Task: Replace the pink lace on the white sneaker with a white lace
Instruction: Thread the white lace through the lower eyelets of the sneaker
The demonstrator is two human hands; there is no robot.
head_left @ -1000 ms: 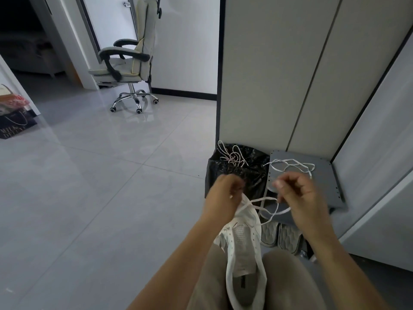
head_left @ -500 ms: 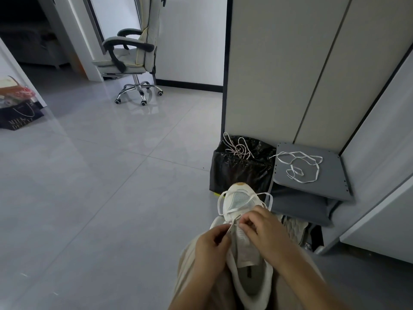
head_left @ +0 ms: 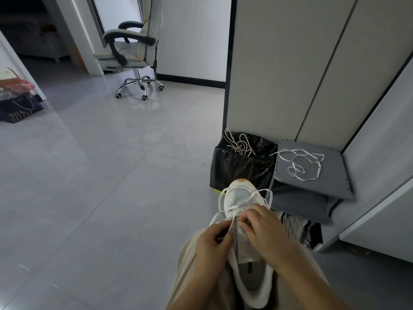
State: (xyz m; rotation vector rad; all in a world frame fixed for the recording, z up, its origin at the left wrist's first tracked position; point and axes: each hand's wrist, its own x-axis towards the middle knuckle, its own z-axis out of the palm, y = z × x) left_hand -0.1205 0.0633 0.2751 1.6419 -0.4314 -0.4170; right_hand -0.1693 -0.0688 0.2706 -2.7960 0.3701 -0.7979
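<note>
Dark paper bag [head_left: 20, 113], floor at far left: pale lettering in two lines, first line read as "MIL…", second line too blurred to make out.

The white sneaker [head_left: 245, 250] lay on the person's lap, toe pointing away. The left grip [head_left: 213, 241] pinched the white lace [head_left: 220, 200] beside the eyelets, and the right grip [head_left: 262, 231] pinched it just across the tongue. Loose loops of the lace hung around the toe. The pink lace [head_left: 239, 145] lay on a black bag [head_left: 241, 168], and a second white lace [head_left: 300, 164] lay on a grey panel [head_left: 333, 175] beside the bag.
</note>
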